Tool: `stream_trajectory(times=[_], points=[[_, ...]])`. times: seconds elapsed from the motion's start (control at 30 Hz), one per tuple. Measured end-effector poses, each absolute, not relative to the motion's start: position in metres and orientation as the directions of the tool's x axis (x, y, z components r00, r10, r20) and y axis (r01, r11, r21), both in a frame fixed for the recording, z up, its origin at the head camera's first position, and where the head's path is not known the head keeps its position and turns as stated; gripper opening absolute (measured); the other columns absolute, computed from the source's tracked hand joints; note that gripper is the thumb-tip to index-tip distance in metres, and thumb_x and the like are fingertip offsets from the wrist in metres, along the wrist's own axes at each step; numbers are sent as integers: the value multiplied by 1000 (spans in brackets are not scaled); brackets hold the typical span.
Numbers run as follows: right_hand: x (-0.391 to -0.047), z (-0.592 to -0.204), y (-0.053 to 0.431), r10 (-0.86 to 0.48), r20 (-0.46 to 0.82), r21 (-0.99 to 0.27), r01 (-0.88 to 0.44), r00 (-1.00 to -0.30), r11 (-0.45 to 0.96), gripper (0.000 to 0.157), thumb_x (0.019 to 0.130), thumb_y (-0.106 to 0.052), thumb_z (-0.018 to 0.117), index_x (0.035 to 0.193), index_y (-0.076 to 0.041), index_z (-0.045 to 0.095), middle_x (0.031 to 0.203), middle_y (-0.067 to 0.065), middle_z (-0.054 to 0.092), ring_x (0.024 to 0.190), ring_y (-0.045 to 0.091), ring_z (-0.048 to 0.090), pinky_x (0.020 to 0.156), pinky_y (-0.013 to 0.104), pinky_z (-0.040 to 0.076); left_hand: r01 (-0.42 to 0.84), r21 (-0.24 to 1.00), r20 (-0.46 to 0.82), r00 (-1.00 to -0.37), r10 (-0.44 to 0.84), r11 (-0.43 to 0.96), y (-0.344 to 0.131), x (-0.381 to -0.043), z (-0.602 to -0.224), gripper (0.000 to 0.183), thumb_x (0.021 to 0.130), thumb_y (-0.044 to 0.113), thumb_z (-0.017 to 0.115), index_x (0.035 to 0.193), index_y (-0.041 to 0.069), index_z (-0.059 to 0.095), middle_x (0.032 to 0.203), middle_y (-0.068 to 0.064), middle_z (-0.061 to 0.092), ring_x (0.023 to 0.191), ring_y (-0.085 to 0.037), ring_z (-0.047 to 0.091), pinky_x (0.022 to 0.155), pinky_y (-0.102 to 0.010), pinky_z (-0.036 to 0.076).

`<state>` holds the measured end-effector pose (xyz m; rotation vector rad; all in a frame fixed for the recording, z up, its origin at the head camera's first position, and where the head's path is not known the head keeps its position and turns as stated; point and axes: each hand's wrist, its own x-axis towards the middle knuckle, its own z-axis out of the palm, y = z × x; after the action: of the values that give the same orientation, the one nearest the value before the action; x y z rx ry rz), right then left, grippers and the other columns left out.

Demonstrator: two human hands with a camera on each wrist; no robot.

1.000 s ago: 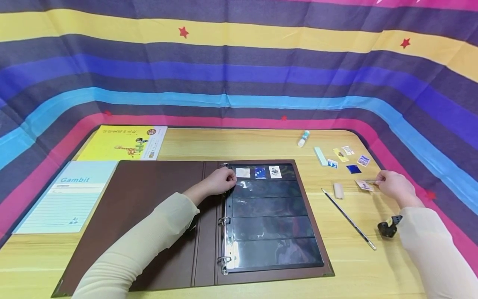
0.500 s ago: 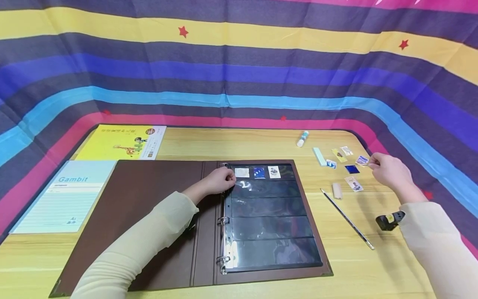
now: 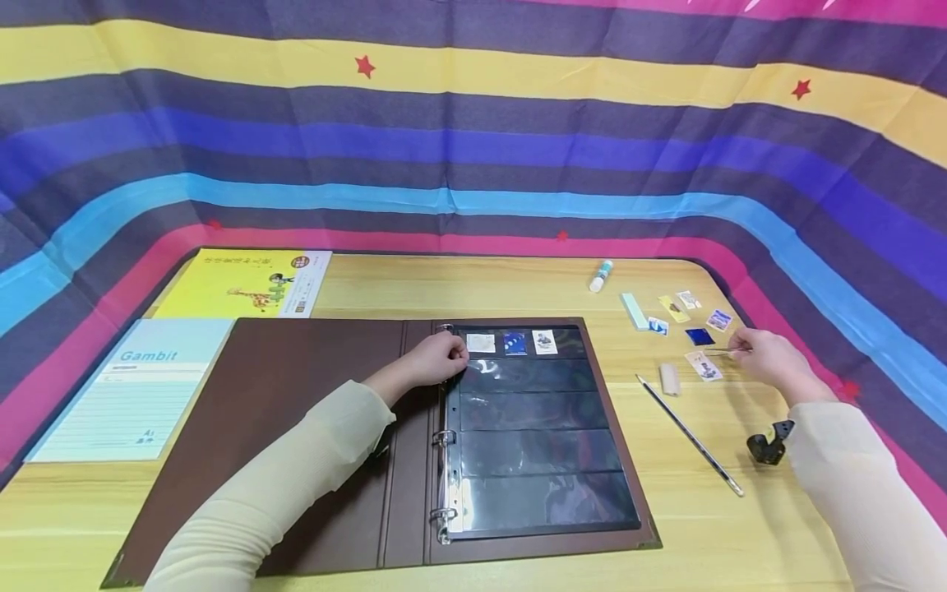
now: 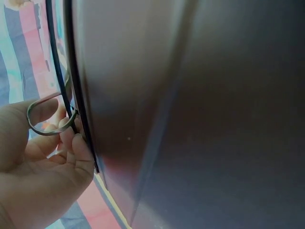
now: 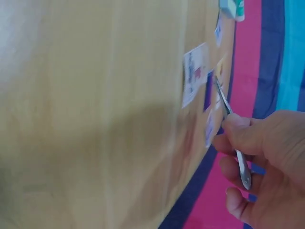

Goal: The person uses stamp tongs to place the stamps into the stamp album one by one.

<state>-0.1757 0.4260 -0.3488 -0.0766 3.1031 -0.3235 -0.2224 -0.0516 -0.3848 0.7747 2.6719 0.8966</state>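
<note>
My right hand (image 3: pixel 769 362) pinches metal tweezers (image 5: pixel 243 167) between thumb and fingers. In the head view their tips lie over the upper edge of a pale stamp with a figure on it (image 3: pixel 704 367). A dark blue stamp (image 3: pixel 699 336) and a purple one (image 3: pixel 718 321) lie just beyond. My left hand (image 3: pixel 438 359) is at the top ring of the open brown stamp album (image 3: pixel 318 411), with thumb and fingers pinching the inner edge of the black pocket page (image 3: pixel 533 411). Several stamps sit in the page's top strip, a blue one (image 3: pixel 515 343) among them.
Near the loose stamps lie an eraser (image 3: pixel 669 379), a pencil (image 3: pixel 688 434), a pale green strip (image 3: pixel 634 311) and a glue stick (image 3: pixel 601 276). A Gambit notebook (image 3: pixel 133 395) and a yellow book (image 3: pixel 229 284) lie left. Striped cloth (image 3: pixel 473 148) hangs behind the table.
My right hand with the tweezers moved up to the purple stamp, then back down toward the figure stamp. That stamp now lies slightly further left. My left hand stays put.
</note>
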Motion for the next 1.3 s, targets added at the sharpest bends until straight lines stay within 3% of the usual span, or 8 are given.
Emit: stream_trajectory(times=[0.27,0.5,0.73,1.0,1.3], points=[[-179,-358,431,-27,-66,-260,-9,-997,966,12,81,-12,48,89,-3,50,88,17,51,80,31,46,62,42,35,411,609,-41,-838,544,679,-51,-224,-386,8,77,8,48,73,9,55,71,1,48,68,-12,43,63,-25,36],[-182,-359,430,-29,-102,-218,-6,-994,976,6,81,-12,49,84,-6,48,80,10,49,69,25,42,54,35,32,406,621,-43,-837,546,670,-50,-223,-384,8,77,7,48,73,9,54,69,1,48,66,-12,43,62,-25,36],[-184,-357,429,-13,-125,-223,15,-992,975,8,80,-13,49,83,-6,48,80,11,49,69,24,42,54,35,32,415,617,-31,-836,548,669,-51,-222,-384,7,77,6,48,73,8,55,68,1,48,65,-12,43,61,-25,36],[-183,-356,428,0,-136,-182,25,-991,983,5,81,-12,47,79,-8,47,69,5,43,64,22,39,49,33,28,407,619,-41,-838,544,672,-51,-222,-384,8,78,7,47,73,8,54,68,0,47,64,-12,43,61,-25,36],[-178,-329,424,5,-23,-152,8,-1000,988,6,80,-9,40,75,-9,43,64,5,39,60,23,37,45,33,23,413,624,-38,-832,553,663,-51,-222,-383,8,78,7,48,73,9,54,69,1,47,66,-12,43,61,-25,36]])
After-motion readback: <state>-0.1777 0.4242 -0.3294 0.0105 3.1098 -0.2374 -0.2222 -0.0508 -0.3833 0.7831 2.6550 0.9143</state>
